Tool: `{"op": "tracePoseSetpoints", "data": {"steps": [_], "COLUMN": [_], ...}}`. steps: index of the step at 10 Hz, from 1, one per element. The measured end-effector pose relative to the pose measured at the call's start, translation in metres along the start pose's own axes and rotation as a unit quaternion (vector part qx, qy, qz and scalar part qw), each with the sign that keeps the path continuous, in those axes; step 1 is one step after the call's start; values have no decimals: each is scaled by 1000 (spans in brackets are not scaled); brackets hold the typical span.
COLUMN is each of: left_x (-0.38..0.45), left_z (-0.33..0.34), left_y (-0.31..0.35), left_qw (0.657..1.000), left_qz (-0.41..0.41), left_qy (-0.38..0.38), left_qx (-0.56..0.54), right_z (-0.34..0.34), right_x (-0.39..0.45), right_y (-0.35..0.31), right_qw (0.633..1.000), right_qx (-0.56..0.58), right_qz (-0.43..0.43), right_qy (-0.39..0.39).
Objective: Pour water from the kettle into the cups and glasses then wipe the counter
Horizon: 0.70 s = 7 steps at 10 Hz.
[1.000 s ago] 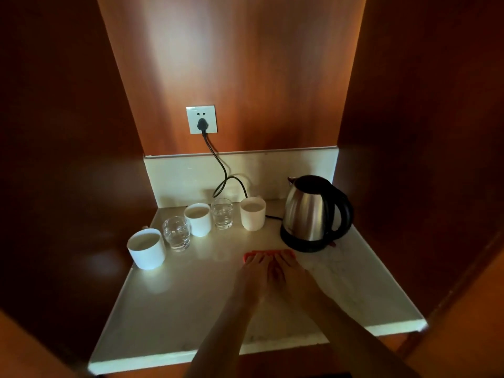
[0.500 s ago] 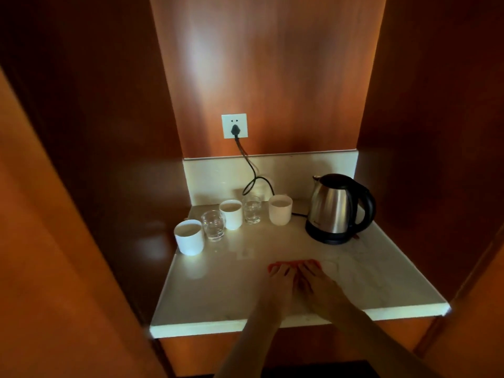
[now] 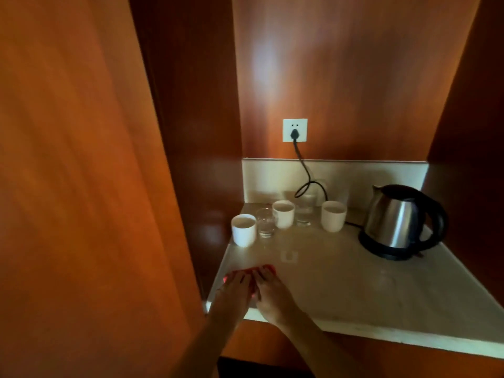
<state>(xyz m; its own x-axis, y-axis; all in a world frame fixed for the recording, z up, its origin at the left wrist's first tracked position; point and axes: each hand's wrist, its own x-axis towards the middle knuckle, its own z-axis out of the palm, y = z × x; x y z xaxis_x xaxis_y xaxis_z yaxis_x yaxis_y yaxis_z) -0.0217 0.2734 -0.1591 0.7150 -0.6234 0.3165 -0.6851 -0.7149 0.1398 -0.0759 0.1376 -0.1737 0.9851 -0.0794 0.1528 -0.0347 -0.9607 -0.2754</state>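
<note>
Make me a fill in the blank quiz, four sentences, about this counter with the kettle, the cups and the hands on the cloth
1. Both hands, left hand and right hand, press flat on a ____ cloth.
2. The kettle sits on its black ____.
3. The number of white cups, such as the nearest cup, is ____.
4. The black cord is plugged into the wall ____.

Missing words: red; base; three; socket
</note>
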Motion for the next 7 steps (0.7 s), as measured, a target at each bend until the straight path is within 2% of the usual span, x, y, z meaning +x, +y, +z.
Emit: {"op": "tracePoseSetpoints", "data": {"steps": [2, 3, 4, 5, 6, 7], "left_x": [-2, 6, 15, 19, 22, 24], "left_z": [-15, -14, -11, -18, -11, -44], "left_y": [-15, -22, -27, -13, -8, 23], "left_qw": [999, 999, 1000, 998, 997, 997], "left_qz": [-34, -30, -5, -25, -39, -60], "left_qy": [-34, -10, -3, -32, -11, -48], "left_qx": [23, 0, 15, 42, 72, 27], "right_z": [-12, 1, 31, -11, -60, -92], "right_x": [10, 23, 40, 30, 11, -6], "right_y": [-30, -33, -27, -35, -34, -12], "right_qw": [998, 998, 999, 1000, 998, 997], "right_qx": [-1, -11, 3, -3, 49, 27], "right_qz": [-24, 5, 39, 6, -1, 45], "right_qy": [58, 62, 5, -21, -35, -58]}}
